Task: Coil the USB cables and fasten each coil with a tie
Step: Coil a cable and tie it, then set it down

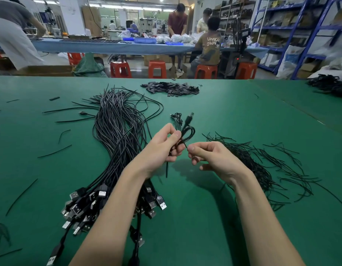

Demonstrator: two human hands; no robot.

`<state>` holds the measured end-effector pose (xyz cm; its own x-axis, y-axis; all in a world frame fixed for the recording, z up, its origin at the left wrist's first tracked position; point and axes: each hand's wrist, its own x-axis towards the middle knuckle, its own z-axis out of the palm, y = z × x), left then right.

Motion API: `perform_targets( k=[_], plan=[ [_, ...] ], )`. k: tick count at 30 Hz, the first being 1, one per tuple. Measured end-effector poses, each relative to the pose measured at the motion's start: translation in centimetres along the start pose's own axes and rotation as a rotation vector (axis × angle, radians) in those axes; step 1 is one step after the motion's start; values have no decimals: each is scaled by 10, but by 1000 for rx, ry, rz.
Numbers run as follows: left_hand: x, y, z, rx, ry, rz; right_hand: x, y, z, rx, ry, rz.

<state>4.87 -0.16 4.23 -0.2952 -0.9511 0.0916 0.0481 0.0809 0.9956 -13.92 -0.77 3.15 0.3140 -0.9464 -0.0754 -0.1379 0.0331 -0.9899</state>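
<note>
My left hand point(162, 146) grips a small coiled black USB cable point(188, 131) above the green table point(224, 217), its plug end sticking up. My right hand point(208, 156) pinches a thin black tie point(183, 144) that runs to the coil's waist. A free end of cable hangs below my left hand. A big bundle of loose USB cables point(118, 135) lies to the left, with its plugs point(85, 208) fanned out near me. A heap of black wire ties point(262, 166) lies to the right. One finished small coil point(177, 118) rests beyond my hands.
A pile of small black pieces point(172, 89) sits at the far middle of the table. Stray ties point(55, 150) are scattered on the left. More black cables point(331, 85) lie at the far right edge. People work at a blue table point(108, 47) beyond red stools point(156, 69).
</note>
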Motion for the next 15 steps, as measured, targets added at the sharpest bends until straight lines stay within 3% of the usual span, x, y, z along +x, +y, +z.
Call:
perform_targets(
  k=[3, 7, 11, 15],
  plan=[
    [-7, 7, -6, 361, -208, -48, -2, 2, -14, -221, 130, -114],
    [-10, 19, 3, 605, -330, 17, -8, -2, -28, -342, 115, -195],
    [-10, 23, 10, 858, -316, 47, -8, -12, -36, -632, 134, -216],
    [-4, 13, 27, 937, -148, 114, -6, -26, -28, -902, 230, -274]
  ],
)
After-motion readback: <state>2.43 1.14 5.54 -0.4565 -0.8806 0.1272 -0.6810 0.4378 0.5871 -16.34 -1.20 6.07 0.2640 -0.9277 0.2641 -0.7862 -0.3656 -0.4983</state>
